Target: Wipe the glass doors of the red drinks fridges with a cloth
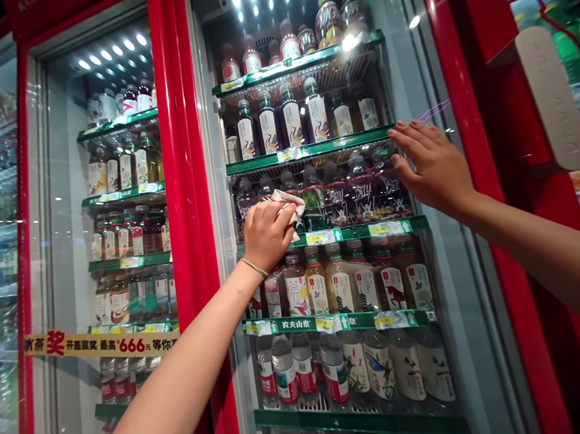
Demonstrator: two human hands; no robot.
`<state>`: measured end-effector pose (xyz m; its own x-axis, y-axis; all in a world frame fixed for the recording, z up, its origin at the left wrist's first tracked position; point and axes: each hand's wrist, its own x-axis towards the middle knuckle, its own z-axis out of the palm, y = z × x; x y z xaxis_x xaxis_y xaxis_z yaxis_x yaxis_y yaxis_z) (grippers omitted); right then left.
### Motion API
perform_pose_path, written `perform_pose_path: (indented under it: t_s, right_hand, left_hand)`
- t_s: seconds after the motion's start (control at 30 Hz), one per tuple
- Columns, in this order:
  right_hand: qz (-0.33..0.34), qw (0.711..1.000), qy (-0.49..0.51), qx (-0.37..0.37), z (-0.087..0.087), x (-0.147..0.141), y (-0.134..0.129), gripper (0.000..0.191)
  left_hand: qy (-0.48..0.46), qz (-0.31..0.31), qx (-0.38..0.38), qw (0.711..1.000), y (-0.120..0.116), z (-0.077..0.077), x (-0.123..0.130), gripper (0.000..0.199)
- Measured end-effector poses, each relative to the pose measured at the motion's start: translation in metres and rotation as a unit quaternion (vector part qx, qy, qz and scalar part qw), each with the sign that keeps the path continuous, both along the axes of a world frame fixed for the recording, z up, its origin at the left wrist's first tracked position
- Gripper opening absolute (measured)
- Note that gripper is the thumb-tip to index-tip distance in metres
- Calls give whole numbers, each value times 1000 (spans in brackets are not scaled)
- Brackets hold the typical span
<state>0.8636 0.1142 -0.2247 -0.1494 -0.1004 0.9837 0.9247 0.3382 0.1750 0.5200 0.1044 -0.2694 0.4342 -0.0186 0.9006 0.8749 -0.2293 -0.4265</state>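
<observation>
I see the left hand curled around a white cloth against the glass door, left of its middle; the right hand, flat and empty, is farther right. How much is done or remains, I can't tell.

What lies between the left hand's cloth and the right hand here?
In the head view, the glass door lies between the cloth in the left hand and the right hand; dark-labelled bottles show through it.
</observation>
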Motion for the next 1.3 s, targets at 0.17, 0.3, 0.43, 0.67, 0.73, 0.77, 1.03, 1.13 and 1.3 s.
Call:
perform_pose_path:
  t_s: [0.17,0.3,0.43,0.67,0.73,0.77,1.03,1.13,1.3]
  right_hand:
    - [4,1000,8,1,0,0,3,52]
    - [9,1000,5,12,1,3,8,52]
    - [15,1000,2,19,1,5,10,51]
    - [10,1000,-1,22,1,4,8,51]
    - [9,1000,-1,22,1,4,9,51]
    - [9,1000,1,21,1,4,9,51]
    - [7,1000,1,21,1,3,9,51]
    - [4,1000,-1,24,1,4,10,51]
    - [10,1000,-2,25,1,4,11,51]
  left_hand:
    - [25,6,9,1000,4,13,-12,31]
    - [26,-44,99,994,14,20,-16,27]
    - [125,-64,121,983,16,15,-18,11]
    - [56,-66,123,989,18,14,-19,21]
    - [97,-71,130,984,20,14,-19,19]
    - [104,-70,131,983,20,14,-19,19]
    - [79,-63,105,989,18,12,-18,21]
    - [113,-68,122,984,18,12,-19,20]
    - [66,-68,143,985,19,12,-18,22]
